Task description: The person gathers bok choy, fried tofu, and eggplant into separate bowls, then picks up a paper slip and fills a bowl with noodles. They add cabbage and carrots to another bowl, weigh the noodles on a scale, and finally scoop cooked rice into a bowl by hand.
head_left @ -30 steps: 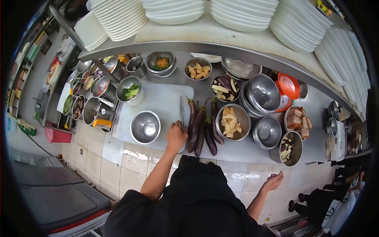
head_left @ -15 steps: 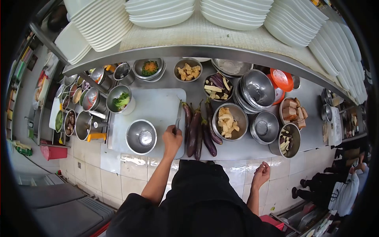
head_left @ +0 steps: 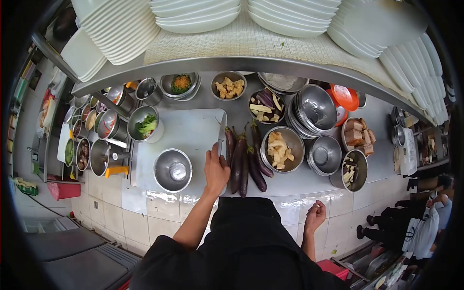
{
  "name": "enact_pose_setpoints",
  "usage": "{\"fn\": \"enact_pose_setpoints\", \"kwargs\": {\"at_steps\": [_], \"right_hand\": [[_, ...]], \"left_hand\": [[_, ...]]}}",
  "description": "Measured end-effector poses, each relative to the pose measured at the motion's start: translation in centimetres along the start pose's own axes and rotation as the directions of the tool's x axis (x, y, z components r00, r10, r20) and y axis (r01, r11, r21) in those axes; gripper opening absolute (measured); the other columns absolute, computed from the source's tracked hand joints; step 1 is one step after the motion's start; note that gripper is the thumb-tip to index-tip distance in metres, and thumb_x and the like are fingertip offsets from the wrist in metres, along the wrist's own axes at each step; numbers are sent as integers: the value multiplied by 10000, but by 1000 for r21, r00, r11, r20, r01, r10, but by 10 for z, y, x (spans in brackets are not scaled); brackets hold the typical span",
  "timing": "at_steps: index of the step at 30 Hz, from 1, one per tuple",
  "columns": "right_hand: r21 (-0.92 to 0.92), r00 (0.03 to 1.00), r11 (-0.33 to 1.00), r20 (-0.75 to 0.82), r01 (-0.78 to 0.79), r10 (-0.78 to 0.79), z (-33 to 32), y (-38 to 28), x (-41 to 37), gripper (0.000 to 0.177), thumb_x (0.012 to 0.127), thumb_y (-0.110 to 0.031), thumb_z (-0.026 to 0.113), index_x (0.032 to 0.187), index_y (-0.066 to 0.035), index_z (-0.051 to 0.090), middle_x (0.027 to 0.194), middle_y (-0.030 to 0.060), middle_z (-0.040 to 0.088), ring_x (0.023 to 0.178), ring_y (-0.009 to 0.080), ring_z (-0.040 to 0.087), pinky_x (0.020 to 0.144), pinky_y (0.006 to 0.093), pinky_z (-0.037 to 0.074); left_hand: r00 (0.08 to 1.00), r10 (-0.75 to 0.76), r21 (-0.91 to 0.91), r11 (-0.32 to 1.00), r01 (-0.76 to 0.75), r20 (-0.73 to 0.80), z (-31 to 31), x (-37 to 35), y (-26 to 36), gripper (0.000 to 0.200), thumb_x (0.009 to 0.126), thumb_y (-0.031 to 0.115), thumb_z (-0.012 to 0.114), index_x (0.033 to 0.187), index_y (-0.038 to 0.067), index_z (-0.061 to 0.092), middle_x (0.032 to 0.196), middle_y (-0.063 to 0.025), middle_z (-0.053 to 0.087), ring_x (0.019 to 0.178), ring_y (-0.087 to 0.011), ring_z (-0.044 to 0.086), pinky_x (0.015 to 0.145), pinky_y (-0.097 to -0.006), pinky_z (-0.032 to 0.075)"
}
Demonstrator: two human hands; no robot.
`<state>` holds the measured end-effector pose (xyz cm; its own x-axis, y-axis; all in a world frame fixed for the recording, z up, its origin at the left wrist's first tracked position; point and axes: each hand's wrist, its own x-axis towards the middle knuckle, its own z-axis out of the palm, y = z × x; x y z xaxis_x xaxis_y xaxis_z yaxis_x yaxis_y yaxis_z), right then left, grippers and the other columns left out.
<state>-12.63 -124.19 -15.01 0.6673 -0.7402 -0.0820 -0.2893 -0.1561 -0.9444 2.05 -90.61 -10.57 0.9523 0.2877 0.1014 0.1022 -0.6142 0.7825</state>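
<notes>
My left hand (head_left: 216, 169) is over the right edge of the white cutting board (head_left: 193, 125), its fingers loosened and stretched forward. By its fingertips a knife (head_left: 222, 142) lies along that edge, the handle partly hidden. Several whole purple eggplants (head_left: 238, 164) lie side by side just right of the hand. A steel bowl (head_left: 172, 170) with nothing in it sits on the board to the left. My right hand (head_left: 315, 216) hangs in front of the counter with curled fingers, touching nothing on it.
Right of the eggplants stand a bowl of yellowish fried pieces (head_left: 279, 149), a bowl of cut eggplant (head_left: 355, 171), stacked steel bowls (head_left: 324, 154) and meat chunks (head_left: 358, 135). Greens in a pot (head_left: 146, 125) stand left. A shelf (head_left: 193, 65) of white plates overhangs. People (head_left: 411, 222) stand far right.
My left hand has moved slightly down and right, and its fingers have loosened from the knife, which now rests at the board's edge. My right hand has shifted slightly down and left.
</notes>
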Motion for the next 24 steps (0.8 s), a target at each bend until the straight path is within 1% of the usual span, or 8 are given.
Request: {"fn": "enact_pose_setpoints", "kwargs": {"at_steps": [4, 10, 14, 17, 19, 22, 23, 24], "right_hand": [[-8, 1000, 1000, -6, -18, 18, 4, -8, -6, 121, 875, -42, 512, 985, -19, 559, 571, -20, 466, 473, 37, 395, 431, 187, 312], [8, 1000, 1000, 8, -14, 14, 3, -1, -17, 110, 879, -44, 514, 978, -20, 558, 561, -19, 464, 471, 38, 396, 422, 188, 314], [-47, 999, 998, 24, 39, -38, 4, 0, -18, 116, 885, -45, 502, 981, -12, 559, 555, -25, 450, 477, 40, 394, 428, 195, 315], [-83, 995, 992, 49, 96, -92, 11, -10, -18, 119, 892, -50, 496, 977, -4, 566, 566, -30, 449, 502, 34, 399, 457, 198, 320], [-103, 995, 991, 65, 88, -82, 12, -11, -18, 122, 895, -52, 493, 979, -4, 567, 569, -29, 453, 506, 32, 398, 461, 196, 324], [-159, 998, 985, 3, 64, -64, 8, -8, -16, 126, 888, -66, 510, 973, 1, 573, 581, -15, 491, 515, 47, 436, 477, 204, 354], [-142, 996, 988, -55, 64, -72, 6, -3, -14, 126, 888, -66, 510, 973, 1, 573, 581, -15, 491, 515, 47, 436, 477, 204, 354], [-224, 990, 968, -53, 112, -127, 2, 6, -12, 124, 882, -77, 523, 957, 4, 581, 593, -4, 517, 525, 57, 463, 486, 213, 373]], "left_hand": [[995, 30, -2, 1000, -30, 91, -2, -18, -10, 499, 792, -52, 458, 1282, -59, 362, 955, -235, 475, 852, -411, 507, 770, -441, 414], [997, 51, 40, 998, -49, -53, 16, -61, -36, 533, 799, -48, 438, 1319, -72, 322, 942, -194, 452, 820, -336, 488, 756, -396, 418], [999, 29, 9, 1000, -29, 18, 20, -55, -36, 507, 781, -40, 468, 1284, -61, 402, 931, -186, 479, 814, -343, 508, 744, -405, 429], [986, 138, 122, 981, -149, 94, 24, -37, -38, 490, 757, -36, 493, 1246, -49, 460, 933, -190, 509, 835, -353, 513, 754, -412, 435], [986, 131, 106, 984, -141, 101, 26, -31, -36, 464, 747, -23, 508, 1210, -36, 503, 938, -191, 532, 852, -363, 514, 763, -422, 435], [972, 176, 64, 980, -188, 156, 22, -24, -42, 445, 746, 5, 502, 1190, -21, 518, 912, -196, 534, 857, -378, 508, 769, -443, 425], [961, 147, 69, 983, -168, 233, 17, -21, -40, 458, 722, 11, 507, 1178, -31, 519, 907, -212, 546, 854, -392, 509, 771, -450, 420], [955, 181, 83, 975, -205, 234, 18, -18, -45, 462, 700, 15, 514, 1159, -39, 529, 915, -237, 557, 836, -407, 512, 767, -453, 419]]}}
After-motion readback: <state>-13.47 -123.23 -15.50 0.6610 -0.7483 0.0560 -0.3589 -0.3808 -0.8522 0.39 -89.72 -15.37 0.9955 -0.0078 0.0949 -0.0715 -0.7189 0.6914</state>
